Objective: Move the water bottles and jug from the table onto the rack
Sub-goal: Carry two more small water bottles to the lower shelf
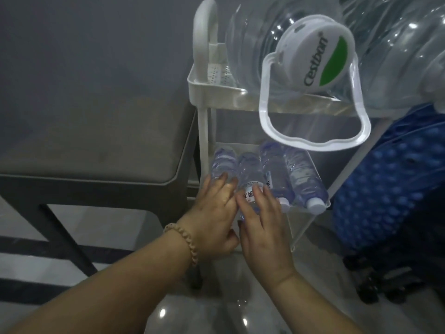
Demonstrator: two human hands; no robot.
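The left hand (213, 213) lay with straight, slightly spread fingers on the near end of the first bottle (222, 162); the right hand (261, 227) lay beside it, touching it, fingers apart and nearly straight over the near end of the second bottle (249, 172), whose label showed between them; whether the right thumb curled under could not be told; a third bottle (274, 169) and a fourth bottle (303, 177) lay just right of the fingers, untouched; all four rested side by side on the lower shelf (243, 147) of a white rack (204, 88); the jug (313, 54) sat on the top shelf; a grey table (96, 141) stood just left of the rack, a blue dotted bag (390, 189) to its right, on a glossy floor (216, 317) with dark stripes; the light was dim; the bottles lay flat, long axes running front to back, the caps that showed toward the person; the jug lay on its side, cap toward the camera, its handle hanging down.
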